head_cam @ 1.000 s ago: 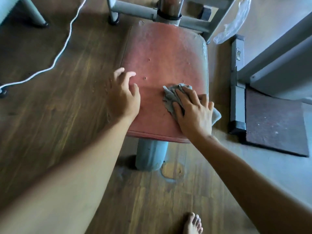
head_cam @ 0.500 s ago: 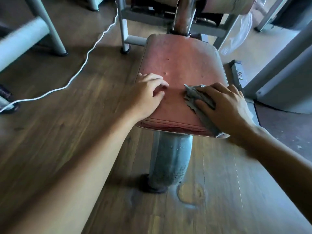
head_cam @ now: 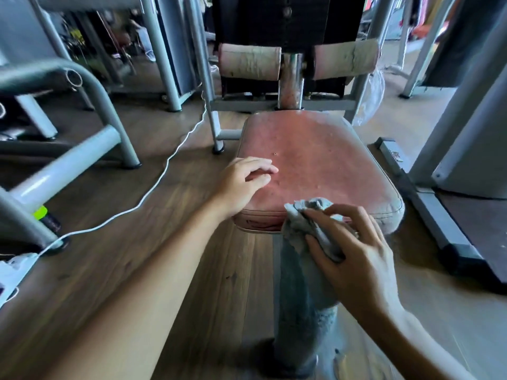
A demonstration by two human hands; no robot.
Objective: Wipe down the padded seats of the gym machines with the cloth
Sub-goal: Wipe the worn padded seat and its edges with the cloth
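A worn red padded seat (head_cam: pixel 315 160) on a grey post fills the middle of the head view. My left hand (head_cam: pixel 244 182) rests on its near left corner with fingers relaxed and slightly bent. At the seat's front edge my right hand (head_cam: pixel 354 253) grips a crumpled grey cloth (head_cam: pixel 304 220), fingers curled around it. The cloth touches the front rim and hangs partly below it. Behind the seat two faded roller pads (head_cam: pixel 249 64) sit on a rusty metal column.
Grey machine frames (head_cam: pixel 104 105) stand to the left, with a white cable (head_cam: pixel 153 187) running across the wooden floor. A grey base rail (head_cam: pixel 411 193) and a dark mat (head_cam: pixel 482 229) lie to the right. A clear plastic bag (head_cam: pixel 370 97) hangs at the back right.
The camera has tilted up, showing the roller pads. My right hand has drawn the cloth back from the seat's top to its front edge. My left hand stays on the left side.
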